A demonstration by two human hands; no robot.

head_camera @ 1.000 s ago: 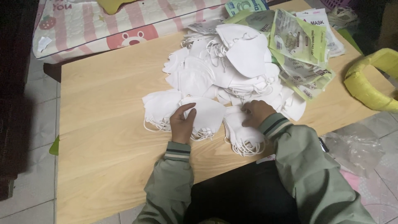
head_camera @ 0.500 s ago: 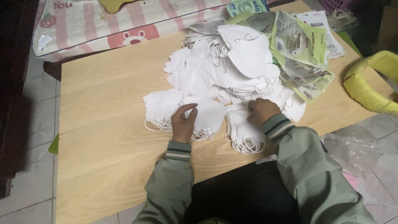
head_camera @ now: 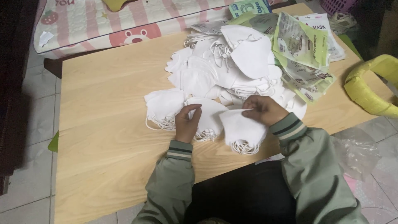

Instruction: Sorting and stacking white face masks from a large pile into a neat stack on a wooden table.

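A big heap of white face masks (head_camera: 232, 62) lies on a light wooden table (head_camera: 103, 137). In front of it are three small stacks of masks: left (head_camera: 163, 108), middle (head_camera: 211, 114) and right (head_camera: 242, 130). My left hand (head_camera: 186, 123) rests on the middle stack, fingers pinching its top mask. My right hand (head_camera: 262, 110) grips the top edge of a mask on the right stack. Both sleeves are grey-green with striped cuffs.
Green and white mask packets (head_camera: 300, 49) are piled at the table's far right. A yellow curved object (head_camera: 373, 89) sits off the right edge. A pink striped quilt (head_camera: 116, 20) lies behind the table. Crumpled clear plastic (head_camera: 356, 151) lies on the tiled floor.
My right hand has shifted slightly up and right along the right stack, with a mask now pinched at its top edge. My left hand stays on the middle stack.
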